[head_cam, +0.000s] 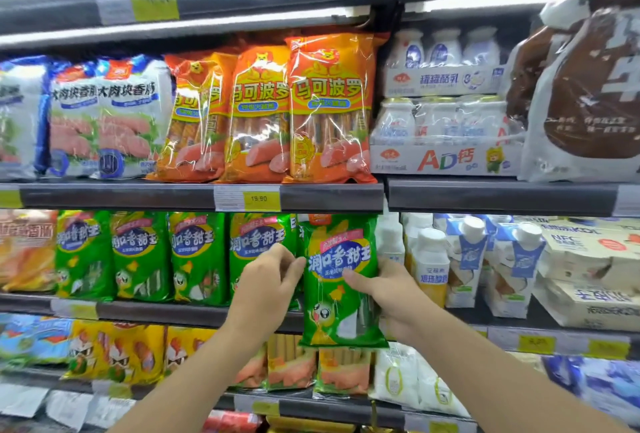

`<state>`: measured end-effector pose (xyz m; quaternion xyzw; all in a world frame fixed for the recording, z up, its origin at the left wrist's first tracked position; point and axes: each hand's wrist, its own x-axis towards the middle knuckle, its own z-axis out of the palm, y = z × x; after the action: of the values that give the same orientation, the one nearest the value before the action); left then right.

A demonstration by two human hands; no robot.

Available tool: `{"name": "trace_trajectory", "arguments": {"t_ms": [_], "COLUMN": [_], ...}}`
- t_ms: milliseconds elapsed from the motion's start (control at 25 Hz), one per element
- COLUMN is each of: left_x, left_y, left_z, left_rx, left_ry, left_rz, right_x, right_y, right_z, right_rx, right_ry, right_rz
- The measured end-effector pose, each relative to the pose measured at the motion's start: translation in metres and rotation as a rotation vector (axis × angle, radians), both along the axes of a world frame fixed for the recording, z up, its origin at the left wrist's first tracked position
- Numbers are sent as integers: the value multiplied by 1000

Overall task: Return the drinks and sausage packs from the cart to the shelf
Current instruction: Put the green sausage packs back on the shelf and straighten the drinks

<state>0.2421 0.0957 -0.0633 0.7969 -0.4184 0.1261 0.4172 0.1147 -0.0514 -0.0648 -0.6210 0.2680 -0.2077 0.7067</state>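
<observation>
- Up front, right hand (384,297) gripping a green sausage pack (341,280) by its right edge, thumb across the front, fingers (388,266) curled behind.
- Held upright before the shelf (194,311), at the right end of a row of matching green packs (142,256), its bottom hanging below the shelf edge.
- Left hand (268,285) just beside the pack's left edge, fingers loosely bent, touching the neighbouring green pack; holding nothing, as far as visible.
- Orange sausage packs (329,107) on the shelf above; white drink bottles (429,266) and cartons (464,259) just right of the held pack.
</observation>
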Motion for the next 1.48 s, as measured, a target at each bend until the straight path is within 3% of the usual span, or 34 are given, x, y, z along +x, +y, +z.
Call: {"name": "trace_trajectory", "arguments": {"t_ms": [200, 320, 440, 600, 840, 1080, 1200, 1320, 1480], "left_x": [4, 3, 1, 3, 0, -5, -22, -52, -72], "left_y": [2, -2, -9, -14, -21, -18, -20, -45, -87], "left_z": [-5, -6, -8, -13, -19, -21, -26, -24, -23], "left_rx": [198, 392, 465, 464, 498, 487, 325, 215, 196], "left_ry": [-78, -216, -354, -365, -406, -374, -378, -215, 54], "left_rz": [5, 42, 86, 120, 171, 159, 17, -108, -70], "right_x": [59, 63, 62, 54, 54, -9, -76, -115, -113], "right_y": [-25, -14, -6, 1, 7, 6, -23, -52, -70], "right_z": [-12, 1, 14, 31, 44, 23, 4, -16, -36], "right_rx": [-71, -122, -363, -795, -1031, -1144, -943, -844, -832], "right_ry": [23, 51, 190, 541, 786, 653, 526, 492, 519], "right_rz": [-102, -122, -108, -44, 62, 89, -108, -376, -375]}}
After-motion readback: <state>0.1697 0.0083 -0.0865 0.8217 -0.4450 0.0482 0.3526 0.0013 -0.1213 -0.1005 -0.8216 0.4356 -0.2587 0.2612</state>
